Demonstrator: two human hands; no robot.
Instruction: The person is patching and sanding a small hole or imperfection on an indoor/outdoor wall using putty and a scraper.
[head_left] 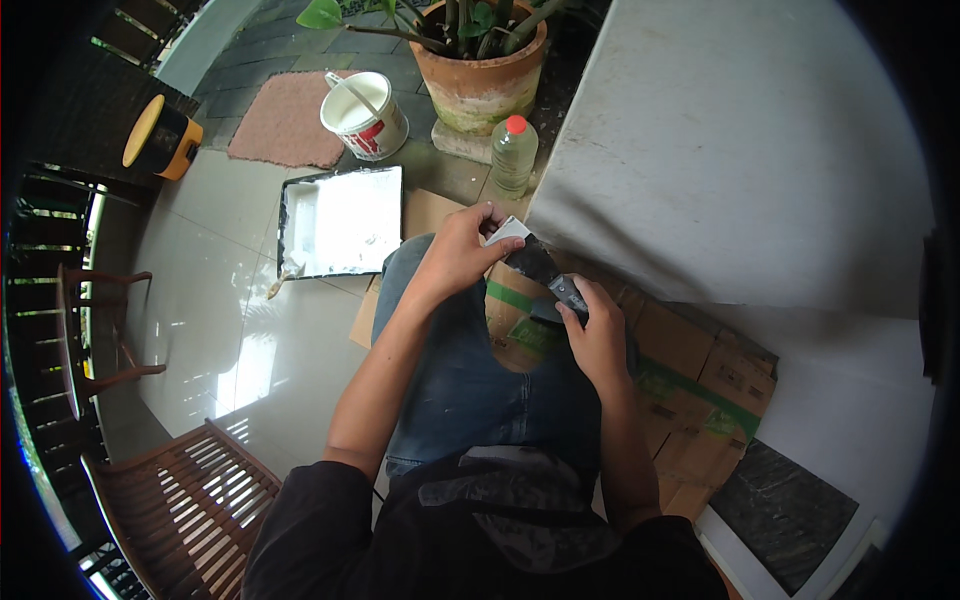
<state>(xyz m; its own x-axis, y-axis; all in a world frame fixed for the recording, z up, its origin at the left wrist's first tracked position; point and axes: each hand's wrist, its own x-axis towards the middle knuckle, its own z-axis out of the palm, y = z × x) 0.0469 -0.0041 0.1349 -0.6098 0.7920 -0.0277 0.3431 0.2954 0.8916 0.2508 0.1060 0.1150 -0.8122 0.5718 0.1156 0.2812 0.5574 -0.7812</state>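
In front of my knees, both hands meet at a flat scraper with a dark, wide blade and a grey handle. My right hand is closed round the handle end. At the blade's far end, my left hand pinches a small white flat piece between thumb and fingers. The white piece touches or overlaps the blade; I cannot tell if the two are joined. Under my hands lies flattened brown cardboard with green tape.
A paint tray with white paint and a brush lie left of my knees. Beyond stand a white paint bucket, a red-capped bottle and a potted plant. A white wall rises at right; a wooden chair stands lower left.
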